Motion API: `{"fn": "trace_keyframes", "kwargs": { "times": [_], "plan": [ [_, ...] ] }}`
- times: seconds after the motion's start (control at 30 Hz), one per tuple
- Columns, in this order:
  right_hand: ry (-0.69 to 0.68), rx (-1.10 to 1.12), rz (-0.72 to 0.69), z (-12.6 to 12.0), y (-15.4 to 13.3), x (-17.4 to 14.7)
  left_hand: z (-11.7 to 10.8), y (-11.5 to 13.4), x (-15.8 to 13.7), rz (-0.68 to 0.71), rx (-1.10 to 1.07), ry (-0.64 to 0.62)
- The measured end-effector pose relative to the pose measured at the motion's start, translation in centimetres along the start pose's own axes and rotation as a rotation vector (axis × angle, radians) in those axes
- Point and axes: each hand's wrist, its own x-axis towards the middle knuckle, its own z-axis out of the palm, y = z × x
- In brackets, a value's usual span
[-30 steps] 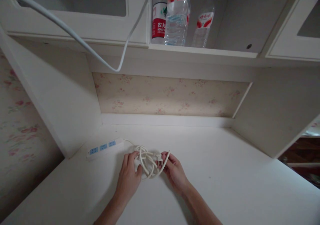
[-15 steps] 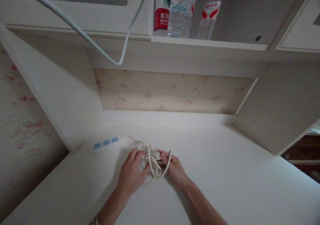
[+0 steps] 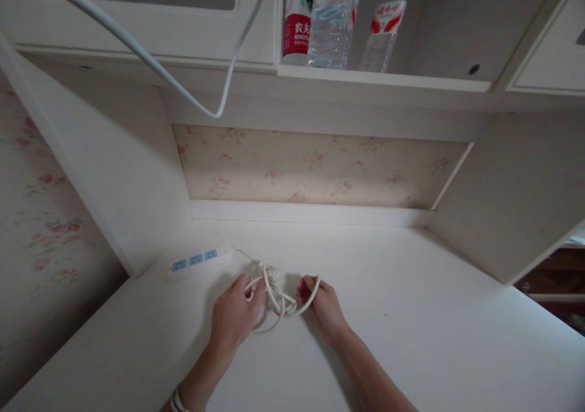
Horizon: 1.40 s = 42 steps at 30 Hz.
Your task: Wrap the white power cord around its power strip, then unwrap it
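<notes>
A tangled white power cord (image 3: 276,299) lies bunched on the white desktop between my two hands. My left hand (image 3: 237,311) is closed on a strand at the left of the bundle, thumb and fingers pinched together. At the right, my right hand (image 3: 323,307) has its fingers curled, with a loop of the cord running over them. A pale lump, perhaps the plug (image 3: 273,273), shows behind the strands and is partly hidden. From the bundle the cord leads back left to a white power strip (image 3: 225,253) with three blue socket panels.
White side panels (image 3: 105,168) flank the desk (image 3: 393,363), with a shelf overhead. On that shelf stand plastic bottles (image 3: 331,31). A thick pale bent tube (image 3: 159,74) hangs across the upper left. Floral wallpaper (image 3: 315,165) covers the back wall.
My right hand has let go of the pale plug-like piece and moved slightly right with the cord loop. My left hand has shifted a little left, and the strands have spread.
</notes>
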Motion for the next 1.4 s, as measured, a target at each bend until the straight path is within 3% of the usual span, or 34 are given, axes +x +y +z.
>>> {"fn": "trace_keyframes", "kwargs": {
  "times": [0.1, 0.27, 0.47, 0.53, 0.7, 0.87, 0.97, 1.1, 1.27, 1.4],
  "plan": [
    [0.024, 0.009, 0.077, -0.5, 0.3, 0.1, 0.0, -0.2, 0.3, -0.063, -0.034, 0.031],
    [0.063, -0.053, 0.130, -0.2, -0.3, -0.4, 0.1, -0.3, 0.4, -0.048, -0.007, 0.017],
    [0.108, -0.114, 0.086, -0.1, -1.0, -0.4, 0.1, -0.6, 0.7, 0.009, 0.109, 0.016],
    [0.123, -0.159, 0.032, -0.3, -1.0, -0.3, 0.3, -0.8, 0.8, 0.063, 0.030, 0.029],
    [0.150, -0.421, -0.283, -0.7, -0.8, -0.2, 1.1, -1.0, 0.7, 0.136, -0.089, -0.064],
    [0.147, -0.362, -0.275, -0.6, -0.6, -0.3, 1.6, -1.3, 0.6, 0.129, -0.106, -0.064],
    [0.232, -0.363, -0.375, -0.6, -0.7, -0.5, 2.0, -1.6, 0.8, 0.133, -0.144, -0.054],
    [0.148, -0.349, -0.474, 0.1, -0.8, -1.3, 2.4, -1.6, 1.0, 0.125, -0.224, -0.082],
    [-0.011, -0.750, -0.691, 1.6, 0.0, -2.7, 2.2, -1.1, 0.9, 0.054, -0.243, -0.091],
    [-0.007, -1.008, -0.791, 2.6, 0.4, -3.5, 2.0, -0.8, 0.8, 0.069, -0.250, -0.083]
  ]
}}
